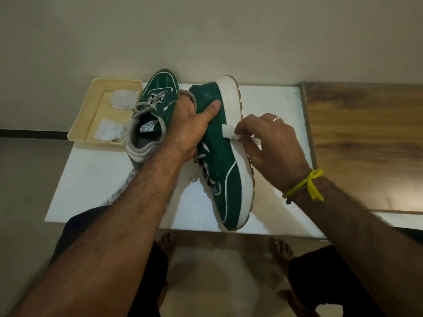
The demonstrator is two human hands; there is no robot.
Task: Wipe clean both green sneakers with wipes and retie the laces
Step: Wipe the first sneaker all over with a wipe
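Note:
A green sneaker (225, 179) with a white sole is tipped on its side over the white table (103, 179), toe toward me. My left hand (194, 124) grips it at the heel collar, thumb pressed on the green side. My right hand (272, 138) pinches a folded white wipe (230, 132) against the sneaker where the green upper meets the white sole. The second green sneaker (158, 104) stands upright behind my left hand, its grey laces loose.
A cream tray (82, 124) at the table's back left holds white wipes (122, 99). A wooden surface (366, 145) adjoins the table on the right. My bare feet (168, 243) are on the floor below the table's front edge.

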